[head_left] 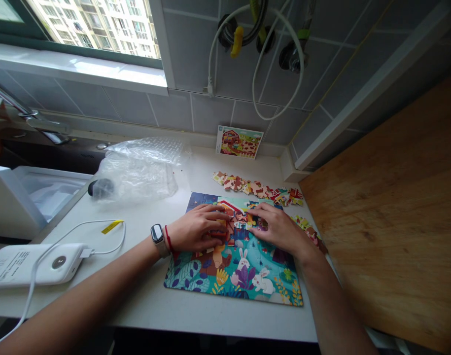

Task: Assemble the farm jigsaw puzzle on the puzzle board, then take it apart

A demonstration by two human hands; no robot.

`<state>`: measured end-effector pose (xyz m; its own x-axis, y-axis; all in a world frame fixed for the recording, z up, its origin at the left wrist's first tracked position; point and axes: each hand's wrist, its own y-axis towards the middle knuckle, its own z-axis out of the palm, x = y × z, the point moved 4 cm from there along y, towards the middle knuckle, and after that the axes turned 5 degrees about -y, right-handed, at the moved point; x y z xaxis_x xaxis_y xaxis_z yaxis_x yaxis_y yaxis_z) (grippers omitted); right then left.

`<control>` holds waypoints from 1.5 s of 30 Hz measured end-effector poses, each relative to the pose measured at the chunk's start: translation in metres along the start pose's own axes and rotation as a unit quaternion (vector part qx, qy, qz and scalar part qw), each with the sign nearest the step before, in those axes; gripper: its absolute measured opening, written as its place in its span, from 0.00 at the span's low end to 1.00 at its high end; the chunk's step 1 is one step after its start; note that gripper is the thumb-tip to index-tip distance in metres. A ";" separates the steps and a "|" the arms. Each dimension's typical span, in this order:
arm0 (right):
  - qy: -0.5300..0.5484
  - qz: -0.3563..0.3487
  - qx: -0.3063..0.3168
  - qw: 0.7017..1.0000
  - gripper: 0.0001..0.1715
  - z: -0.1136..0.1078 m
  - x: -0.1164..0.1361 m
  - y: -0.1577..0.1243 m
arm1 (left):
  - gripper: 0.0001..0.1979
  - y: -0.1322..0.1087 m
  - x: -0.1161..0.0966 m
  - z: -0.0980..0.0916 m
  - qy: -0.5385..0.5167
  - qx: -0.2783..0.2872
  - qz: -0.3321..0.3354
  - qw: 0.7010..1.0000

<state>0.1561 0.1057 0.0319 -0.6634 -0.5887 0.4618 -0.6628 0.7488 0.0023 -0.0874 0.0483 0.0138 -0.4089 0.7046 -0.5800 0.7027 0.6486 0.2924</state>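
Observation:
A colourful jigsaw puzzle (225, 278) with rabbits and plants lies on the white counter, with a few loose pieces on top of it. My left hand (201, 228) rests over its left-middle part, fingers stretched out and slightly spread. My right hand (277, 228) is at the upper right of the puzzle, thumb and fingertips at the edge of a small puzzle piece (241, 219) between the two hands. Part of the picture underneath is hidden by both hands. Behind it runs a row of loose puzzle pieces (257, 189); more pieces (307, 228) lie to the right.
A picture card (239, 142) leans against the tiled wall. Crumpled clear plastic (140, 170) lies at the back left, near the sink and a white bin (16, 202). A white power bank (36, 265) with a cable sits front left. A wooden board (391, 212) stands close on the right.

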 end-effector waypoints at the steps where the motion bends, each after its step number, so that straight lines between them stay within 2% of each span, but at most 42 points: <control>1: 0.000 -0.004 -0.005 1.000 0.23 -0.001 0.000 0.000 | 0.14 0.000 0.000 0.000 -0.002 -0.001 0.000 1.000; 5: 0.009 -0.003 -0.008 1.000 0.18 -0.002 -0.003 0.000 | 0.13 0.000 0.000 0.000 -0.003 -0.004 0.003 1.000; 9: 0.016 0.014 0.032 0.999 0.15 0.004 -0.003 0.001 | 0.13 0.001 -0.001 0.000 0.003 -0.003 0.005 1.000; 14: 0.023 0.041 0.049 0.998 0.27 0.010 0.006 0.002 | 0.13 0.001 -0.001 -0.001 0.006 0.002 0.003 1.000; 17: 0.017 0.052 0.064 0.996 0.27 0.011 0.011 0.002 | 0.12 0.001 -0.001 -0.001 0.007 0.003 0.007 1.000; 25: 0.050 -0.018 0.106 0.993 0.20 0.011 0.024 -0.001 | 0.12 0.001 -0.001 0.000 0.008 0.001 0.003 1.000; 30: 0.044 -0.011 0.107 0.993 0.20 0.013 0.024 -0.002 | 0.12 0.001 -0.002 -0.001 0.014 -0.001 0.008 1.000; 38: 0.025 0.002 0.108 0.994 0.20 0.011 0.026 -0.002 | 0.21 0.000 -0.007 0.001 0.018 0.035 0.019 0.999; 45: 0.020 0.007 0.100 0.995 0.21 0.011 0.026 -0.002 | 0.19 -0.002 -0.004 0.006 0.029 0.045 -0.010 0.999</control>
<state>0.1364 0.0851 0.0342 -0.6610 -0.5638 0.4952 -0.7126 0.6784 -0.1786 -0.0834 0.0424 0.0106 -0.4538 0.7094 -0.5393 0.7431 0.6353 0.2104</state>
